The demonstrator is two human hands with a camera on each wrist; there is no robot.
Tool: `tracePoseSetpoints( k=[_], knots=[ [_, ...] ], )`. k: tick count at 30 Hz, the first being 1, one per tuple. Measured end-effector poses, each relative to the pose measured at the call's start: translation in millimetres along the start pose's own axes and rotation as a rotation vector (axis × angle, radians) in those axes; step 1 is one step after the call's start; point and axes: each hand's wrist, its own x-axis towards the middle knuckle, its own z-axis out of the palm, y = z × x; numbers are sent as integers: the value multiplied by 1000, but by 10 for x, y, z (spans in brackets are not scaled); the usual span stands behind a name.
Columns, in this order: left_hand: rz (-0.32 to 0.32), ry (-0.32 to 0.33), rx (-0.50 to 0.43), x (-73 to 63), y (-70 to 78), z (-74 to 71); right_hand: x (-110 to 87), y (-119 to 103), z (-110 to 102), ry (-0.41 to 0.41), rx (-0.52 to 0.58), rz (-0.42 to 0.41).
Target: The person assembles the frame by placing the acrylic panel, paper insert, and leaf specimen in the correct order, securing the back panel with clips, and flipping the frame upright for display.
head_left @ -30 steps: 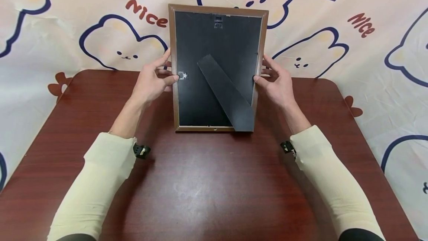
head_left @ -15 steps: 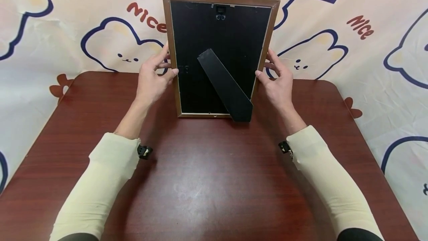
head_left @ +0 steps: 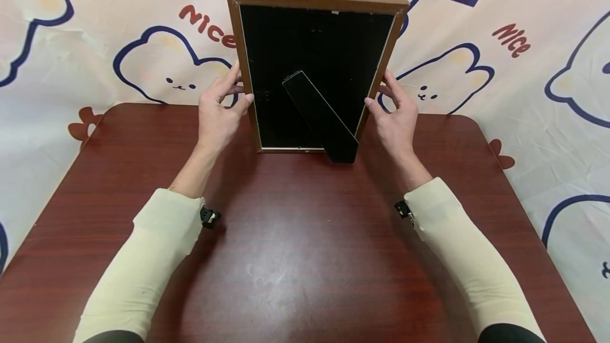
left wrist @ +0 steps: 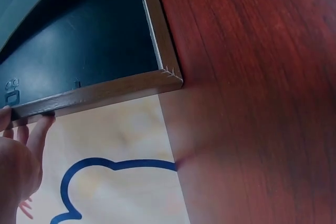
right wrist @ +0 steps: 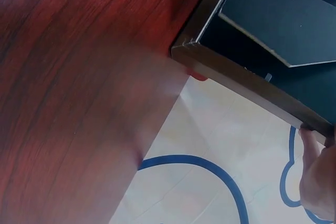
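A picture frame stands on end at the back of the table, its black backing and brown wooden border facing me. Its top leans toward me. A black easel leg slants down across the backing, its lower end out past the bottom edge. My left hand grips the left side, thumb on the back and fingers around behind. On the opposite side my right hand pinches the border likewise. In the left wrist view the hand holds the wooden edge; in the right wrist view part of the right hand shows at the border.
The reddish-brown table reaches from below me to the back. Close behind it hangs a pale cloth printed with blue-outlined clouds. Small black devices are worn at the left cuff and the right cuff.
The frame's bottom has moved away toward the back while its top has tipped toward me and spread wider in view. Both hands keep their grip and have shifted only slightly.
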Motion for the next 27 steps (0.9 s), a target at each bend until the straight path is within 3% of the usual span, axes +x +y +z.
tracePoseSetpoints(
  k=[8,12,16,19,24,27],
  knots=[
    [-5,22,-58,28,-54,40,-67,-267,33,28,-15,-2],
    [43,36,-90,43,-72,79,-30,-106,43,43,-65,-41],
    [35,43,-104,29,-11,90,26,104,30,38,-87,-79],
    [12,40,-120,25,-13,83,35,149,4,31,-62,-85],
    [58,45,-147,30,-105,82,-39,164,-23,69,20,-95],
    [100,49,-155,15,-124,83,-117,215,-55,-7,-43,-108]
  ],
)
